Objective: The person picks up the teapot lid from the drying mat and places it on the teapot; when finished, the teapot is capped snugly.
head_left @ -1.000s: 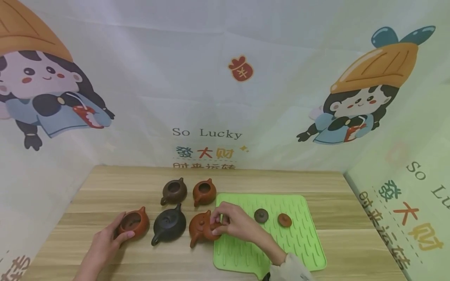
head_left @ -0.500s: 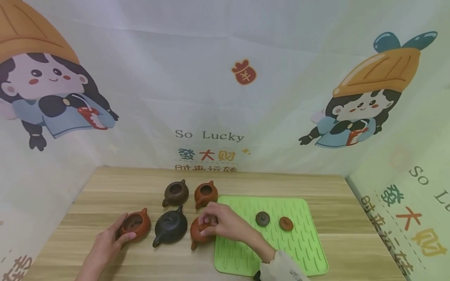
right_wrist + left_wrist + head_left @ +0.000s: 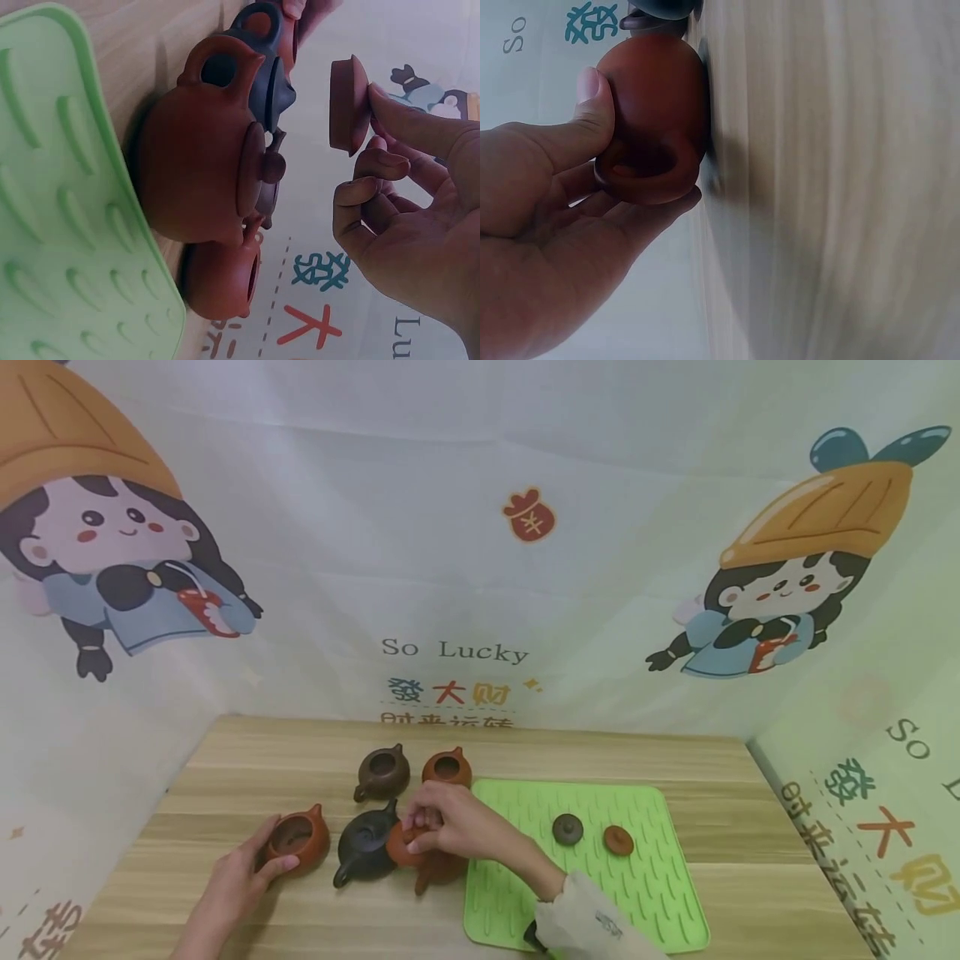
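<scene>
My left hand (image 3: 238, 877) grips a reddish-brown clay teapot (image 3: 313, 857) with no lid, its open mouth facing up, at the left of the table. In the left wrist view, my thumb lies along the pot's side and its looped handle (image 3: 649, 182) points back toward the palm. My right hand (image 3: 468, 827) pinches a reddish lid (image 3: 347, 105), held in the air between thumb and fingers. From the head view, this lid overlaps the gap between a black lidded teapot (image 3: 363, 847) and a red lidded teapot (image 3: 191, 161), the latter mostly covered by my hand there.
Behind stand a dark brown teapot (image 3: 392, 785) and a red teapot (image 3: 459, 770), both lidless. A green ribbed mat (image 3: 585, 893) lies to the right, bearing a dark brown lid (image 3: 567, 830) and a red lid (image 3: 618, 841). A printed cloth (image 3: 420, 568) hangs behind the table.
My right hand has carried the lid leftward, from beside the red lidded teapot, across it, toward the black one. My left hand keeps its grip on the lidless teapot.
</scene>
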### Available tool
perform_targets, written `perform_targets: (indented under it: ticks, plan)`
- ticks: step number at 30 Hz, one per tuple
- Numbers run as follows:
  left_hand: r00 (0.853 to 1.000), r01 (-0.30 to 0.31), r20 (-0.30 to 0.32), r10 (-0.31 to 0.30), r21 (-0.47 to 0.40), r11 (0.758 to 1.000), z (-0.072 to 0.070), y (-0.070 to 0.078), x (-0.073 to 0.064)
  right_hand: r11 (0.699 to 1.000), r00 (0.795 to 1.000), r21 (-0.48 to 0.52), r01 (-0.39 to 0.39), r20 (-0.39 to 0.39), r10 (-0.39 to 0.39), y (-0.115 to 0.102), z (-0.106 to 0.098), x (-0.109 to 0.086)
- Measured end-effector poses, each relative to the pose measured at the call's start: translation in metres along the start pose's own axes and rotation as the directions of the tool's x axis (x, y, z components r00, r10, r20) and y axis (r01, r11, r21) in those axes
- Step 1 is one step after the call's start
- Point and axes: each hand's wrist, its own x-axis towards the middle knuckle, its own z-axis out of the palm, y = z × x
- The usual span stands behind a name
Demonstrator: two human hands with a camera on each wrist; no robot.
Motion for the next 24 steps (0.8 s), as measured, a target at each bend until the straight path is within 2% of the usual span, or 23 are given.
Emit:
perform_targets:
  ticks: [8, 14, 16, 17, 18, 20, 21, 22, 23, 24]
  plan:
    - [1.0, -0.001, -0.001, 0.001, 0.004, 1.0, 0.0, 0.0, 0.0, 1.0, 1.0, -0.02, 0.007, 0.015, -0.006, -0.003, 0.002, 0.016]
    - [1.0, -0.017, -0.026, 0.017, 0.003, 1.0, 0.004, -0.001, 0.001, 1.0, 1.0, -0.02, 0.006, 0.019, -0.006, -0.001, 0.008, 0.029]
    - [1.0, -0.014, -0.022, 0.014, 0.0, 1.0, 0.005, -0.001, 0.001, 0.996, 0.999, -0.074, 0.04, 0.0, -0.04, 0.029, 0.026, 0.041]
    - [1.0, -0.013, -0.018, 0.013, -0.002, 1.0, 0.005, -0.001, 0.002, 0.997, 0.999, -0.074, 0.034, 0.006, -0.034, 0.029, 0.027, 0.044]
    - [1.0, -0.01, -0.015, 0.01, -0.004, 1.0, 0.005, -0.001, 0.002, 0.995, 0.999, -0.084, 0.055, 0.002, -0.055, 0.047, 0.038, 0.052]
    - [1.0, -0.007, -0.011, 0.007, -0.006, 1.0, 0.004, -0.002, 0.002, 0.995, 0.999, -0.091, 0.051, 0.013, -0.05, 0.053, 0.044, 0.06]
    - [1.0, -0.003, -0.005, 0.003, -0.007, 1.0, 0.004, -0.002, 0.002, 0.991, 0.998, -0.122, 0.062, 0.009, -0.061, 0.066, 0.053, 0.067]
    - [1.0, -0.004, -0.006, 0.004, -0.006, 1.0, 0.003, -0.002, 0.001, 0.991, 0.998, -0.125, 0.056, 0.018, -0.054, 0.064, 0.055, 0.07]
    - [1.0, -0.008, -0.012, 0.008, -0.004, 1.0, 0.003, -0.003, 0.001, 0.994, 0.999, -0.106, 0.036, 0.034, -0.033, 0.049, 0.049, 0.069]
    - [1.0, -0.011, -0.016, 0.011, -0.003, 1.0, 0.003, -0.003, 0.001, 0.993, 0.999, -0.109, 0.04, 0.036, -0.036, 0.048, 0.05, 0.072]
